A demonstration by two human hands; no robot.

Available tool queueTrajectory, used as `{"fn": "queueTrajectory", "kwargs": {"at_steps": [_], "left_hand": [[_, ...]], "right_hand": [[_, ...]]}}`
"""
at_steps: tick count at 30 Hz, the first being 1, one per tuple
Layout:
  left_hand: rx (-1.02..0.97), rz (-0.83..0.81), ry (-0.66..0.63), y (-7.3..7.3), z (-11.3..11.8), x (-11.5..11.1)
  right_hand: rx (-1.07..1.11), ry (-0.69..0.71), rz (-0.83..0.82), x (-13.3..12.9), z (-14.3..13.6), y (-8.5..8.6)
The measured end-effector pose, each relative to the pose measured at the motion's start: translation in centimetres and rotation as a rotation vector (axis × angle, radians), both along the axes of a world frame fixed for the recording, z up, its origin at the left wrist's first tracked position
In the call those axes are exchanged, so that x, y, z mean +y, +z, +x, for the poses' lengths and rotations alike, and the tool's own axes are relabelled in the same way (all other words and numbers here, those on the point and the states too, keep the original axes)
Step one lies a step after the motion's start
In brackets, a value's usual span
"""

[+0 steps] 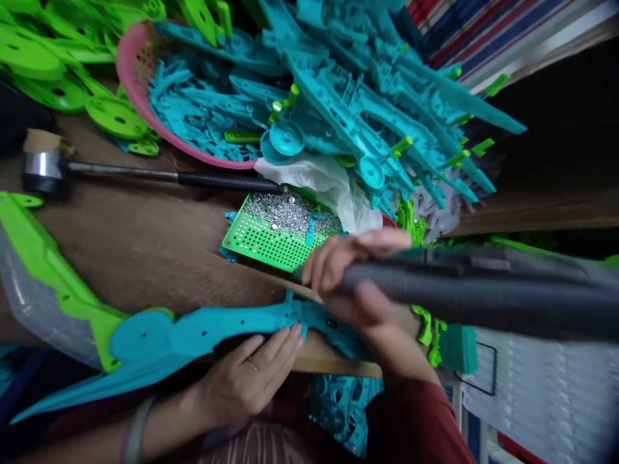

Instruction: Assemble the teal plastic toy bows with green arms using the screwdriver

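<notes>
My right hand (345, 277) is wrapped round a long black tool with a ribbed grip, which looks like an electric screwdriver (464, 293). It is blurred, and its far end runs out at the right edge. My left hand (254, 367), with a ring on one finger, lies flat with its fingers stretched over the near edge of a long blue plastic part (198, 332). Its thumb is hidden. The blue part lies along the table's front edge, its left end on a bright green plastic part (62, 283). A green perforated basket (265, 248) of small metal screws stands just beyond.
A hammer (126, 173) lies across the wooden table (159, 258), its handle reaching the screw basket. Behind are a pink basket (130, 71) of small blue pieces, stacked blue parts (348, 96) and green parts (53, 58). A white plastic bag (333, 190) lies beside the screws.
</notes>
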State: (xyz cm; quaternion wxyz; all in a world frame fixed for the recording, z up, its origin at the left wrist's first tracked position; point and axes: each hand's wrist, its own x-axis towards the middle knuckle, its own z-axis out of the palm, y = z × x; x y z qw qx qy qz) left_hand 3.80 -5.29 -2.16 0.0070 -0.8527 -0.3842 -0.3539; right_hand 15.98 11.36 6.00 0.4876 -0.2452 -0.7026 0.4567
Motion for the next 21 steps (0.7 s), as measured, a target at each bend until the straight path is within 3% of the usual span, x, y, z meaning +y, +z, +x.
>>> {"fn": "queueTrajectory", "kwargs": {"at_steps": [3, 7, 13, 21], "left_hand": [[0.005, -0.009, -0.018, 0.2, -0.2, 0.2], [-0.054, -0.049, -0.039, 0.5, -0.2, 0.4], [-0.048, -0.064, -0.040, 0.8, -0.4, 0.6], [-0.040, -0.024, -0.014, 0.6, -0.7, 0.8]], "right_hand": [[0.204, -0.180, 0.056, 2.9, -2.5, -2.3], [0.237, -0.152, 0.022, 4.1, -4.1, -5.1], [0.226, -0.037, 0.003, 3.9, -3.5, -5.2], [0.210, -0.138, -0.046, 4.0, -4.0, -6.2]]}}
